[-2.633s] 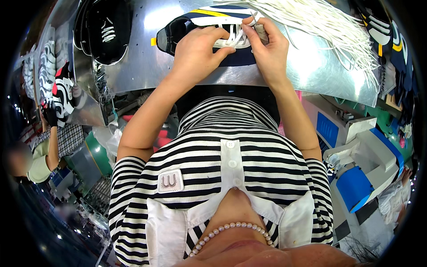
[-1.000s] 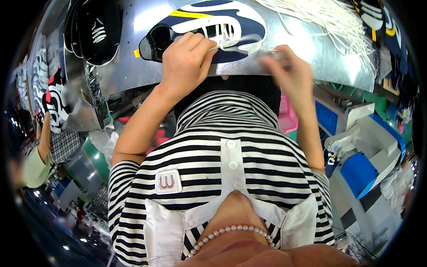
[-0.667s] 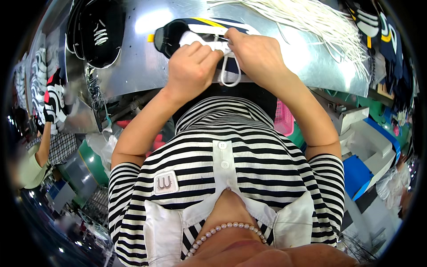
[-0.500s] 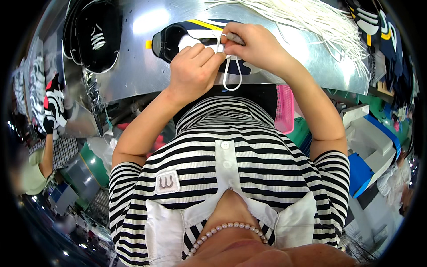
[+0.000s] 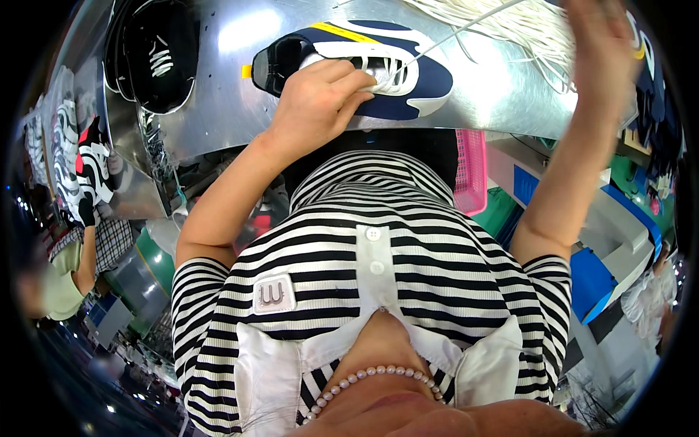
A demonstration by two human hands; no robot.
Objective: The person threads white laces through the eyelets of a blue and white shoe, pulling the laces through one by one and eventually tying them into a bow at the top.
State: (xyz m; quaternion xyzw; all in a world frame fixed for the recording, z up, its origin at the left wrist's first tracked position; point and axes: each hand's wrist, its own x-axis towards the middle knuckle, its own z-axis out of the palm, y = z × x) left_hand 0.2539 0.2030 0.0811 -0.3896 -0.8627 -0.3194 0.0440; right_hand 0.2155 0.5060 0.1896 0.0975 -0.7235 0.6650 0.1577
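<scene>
A navy, white and yellow sneaker (image 5: pixel 433 82) lies on its side on the metal table, toe to the right. My left hand (image 5: pixel 317 100) is closed on it, thumb and forefinger pinched at the lacing opening and covering part of the tongue. From the eyelets a white shoelace (image 5: pixel 472 25) runs taut up and to the right, toward my right hand (image 5: pixel 603 62). That hand is raised at the far right, blurred, with its fingertips at the upper picture edge; the lace's end is not visible.
White laces (image 5: pixel 502 33) lie in a loose bundle at the back right of the metal table (image 5: pixel 226 80). Black shoes (image 5: pixel 160 65) stand at the left. A pink basket (image 5: pixel 472 171) sits below the table edge. Another person (image 5: pixel 69 280) is at the far left.
My right hand has moved from the shoe far to the right, drawing the lace out straight; its hanging loop is gone. My left hand stays at the shoe.
</scene>
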